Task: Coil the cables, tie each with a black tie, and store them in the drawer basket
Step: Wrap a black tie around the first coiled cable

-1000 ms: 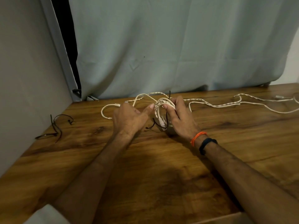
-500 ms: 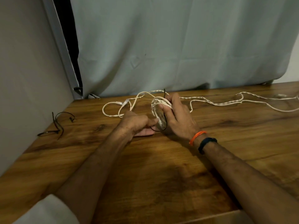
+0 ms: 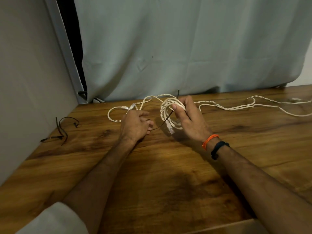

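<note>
My right hand (image 3: 190, 118) grips a coiled white cable (image 3: 166, 107) just above the wooden table, its clear plug hanging at the coil's lower edge. A black tie (image 3: 166, 119) runs through the coil, one end sticking up behind my right fingers. My left hand (image 3: 135, 126) pinches the tie's other end to the left of the coil. A second white twisted cable (image 3: 236, 107) lies loose across the table to the right and behind the hands. The drawer basket is not in view.
Spare black ties (image 3: 61, 130) lie at the table's left side near the grey wall. A pale curtain (image 3: 185, 48) hangs along the table's back edge. The wooden table (image 3: 160, 183) stretches toward me under my forearms.
My left hand has drawn the tie's end out to the left, away from the coil. My right hand has kept its hold on the coil and lifted it slightly.
</note>
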